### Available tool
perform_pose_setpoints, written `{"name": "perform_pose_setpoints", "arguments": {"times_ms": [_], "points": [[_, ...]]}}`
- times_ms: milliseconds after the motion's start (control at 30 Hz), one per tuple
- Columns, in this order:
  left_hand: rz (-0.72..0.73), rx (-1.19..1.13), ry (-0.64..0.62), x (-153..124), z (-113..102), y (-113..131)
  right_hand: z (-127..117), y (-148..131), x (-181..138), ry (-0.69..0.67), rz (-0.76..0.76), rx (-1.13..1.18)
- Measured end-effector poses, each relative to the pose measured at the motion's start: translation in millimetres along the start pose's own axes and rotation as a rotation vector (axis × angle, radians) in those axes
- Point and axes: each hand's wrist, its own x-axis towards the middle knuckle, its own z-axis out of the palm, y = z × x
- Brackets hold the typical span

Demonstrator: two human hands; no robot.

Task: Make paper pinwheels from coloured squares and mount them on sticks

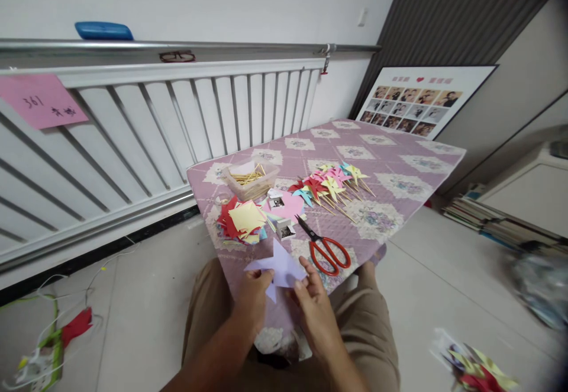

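Note:
A lavender paper pinwheel (282, 266), partly folded with its blades spread, is held above the near end of the table. My left hand (252, 294) pinches it at the left, thumb on top. At its right edge, my right hand (314, 297) grips a blade between thumb and fingers. Just beyond lie scissors (329, 254) with red handles, blades slightly apart. Two small white boxes (286, 230) of metal bits stand near a pink paper sheet (290, 205). A pile of coloured paper squares (246, 217) lies to the left.
Behind the paper is a plastic tub (252, 186) of wooden sticks. Finished pinwheels (328, 185) on sticks lie mid-table on the patterned cloth (368, 155). A radiator (199, 113) borders the left side. More pinwheels (481, 374) are at the lower right; cables and a power strip (42, 368) lie lower left.

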Motion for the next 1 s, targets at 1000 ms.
{"name": "perform_pose_setpoints", "arguments": {"times_ms": [1000], "points": [[0.018,0.571,-0.390,-12.0,-27.1,48.9,4.6,-75.3,1.8,-0.554,-0.326,-0.832]]}}
